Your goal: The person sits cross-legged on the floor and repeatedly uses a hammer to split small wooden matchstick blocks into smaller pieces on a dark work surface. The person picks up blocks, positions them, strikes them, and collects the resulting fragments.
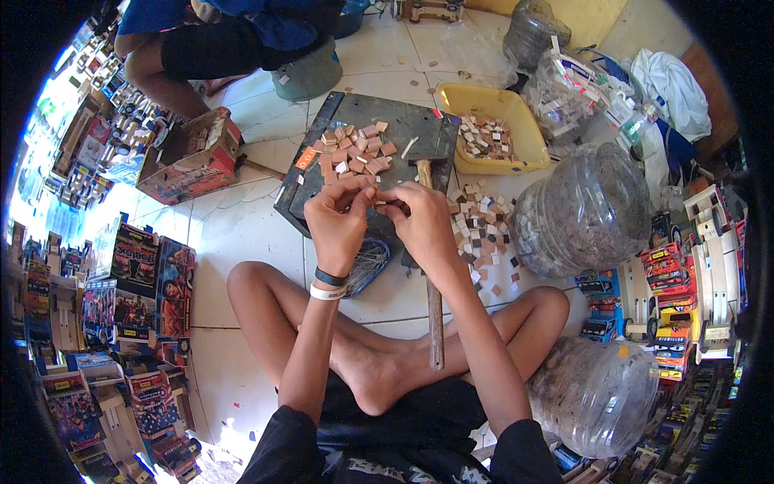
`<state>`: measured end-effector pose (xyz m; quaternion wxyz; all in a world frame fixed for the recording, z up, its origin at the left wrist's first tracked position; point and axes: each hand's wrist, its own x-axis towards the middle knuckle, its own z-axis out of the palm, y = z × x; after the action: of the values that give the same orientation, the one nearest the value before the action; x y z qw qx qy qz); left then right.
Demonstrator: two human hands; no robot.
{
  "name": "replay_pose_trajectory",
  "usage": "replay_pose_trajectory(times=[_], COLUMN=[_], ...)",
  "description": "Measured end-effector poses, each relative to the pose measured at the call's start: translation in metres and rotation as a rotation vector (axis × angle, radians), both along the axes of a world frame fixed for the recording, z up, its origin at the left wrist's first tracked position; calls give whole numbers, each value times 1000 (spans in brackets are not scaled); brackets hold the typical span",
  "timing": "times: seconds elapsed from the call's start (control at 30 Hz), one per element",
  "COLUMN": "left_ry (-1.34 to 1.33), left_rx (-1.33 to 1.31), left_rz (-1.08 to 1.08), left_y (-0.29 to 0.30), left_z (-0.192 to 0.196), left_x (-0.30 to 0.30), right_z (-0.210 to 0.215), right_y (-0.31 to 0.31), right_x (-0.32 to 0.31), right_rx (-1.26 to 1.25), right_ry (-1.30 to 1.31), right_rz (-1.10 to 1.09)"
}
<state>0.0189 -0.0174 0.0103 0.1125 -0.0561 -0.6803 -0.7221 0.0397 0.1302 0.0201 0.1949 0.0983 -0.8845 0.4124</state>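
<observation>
Piece in hand: a small wooden piece [379, 203], flat and brown, is pinched between both hands above the near edge of a dark work board [419, 129]; it is mostly hidden by fingertips.
Left hand: the left hand [337, 222] has its fingers curled together on the piece; two bands, one dark and one white, circle the wrist.
Right hand: the right hand [425, 223] meets it from the right, thumb and forefinger pressed on the same piece.
On the board: a heap of small reddish-brown wooden squares [355, 152] lies on the far part of the board, just beyond the hands.
Hammer: a wooden-handled hammer [434, 290] lies under the right forearm, head on the board, handle running near toward the crossed legs.
Right side: more squares, light and dark, are scattered on the floor [480, 226]; a yellow tray [524, 133] holds another batch; two large clear plastic jars [584, 214] lie beside them.
Surface and room: a white tiled floor [242, 234], with printed boxes [133, 278] stacked at left, toy trucks [673, 302] at right, and a seated person [218, 40] at far left.
</observation>
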Motion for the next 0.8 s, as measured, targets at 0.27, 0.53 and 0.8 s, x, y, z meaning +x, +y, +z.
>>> replay_pose_trajectory(times=[0.27,0.53,0.8], left_ry=[13,110,124], left_rx=[-1,-142,-175], left_rz=[-42,39,81], left_y=[-3,3,6], left_z=[0,3,9], left_x=[0,6,11], right_z=[-3,3,15], right_y=[0,0,15], right_x=[-2,-1,73], right_rx=[0,-16,39], right_ry=[16,-24,-55], right_rz=[-2,13,-378])
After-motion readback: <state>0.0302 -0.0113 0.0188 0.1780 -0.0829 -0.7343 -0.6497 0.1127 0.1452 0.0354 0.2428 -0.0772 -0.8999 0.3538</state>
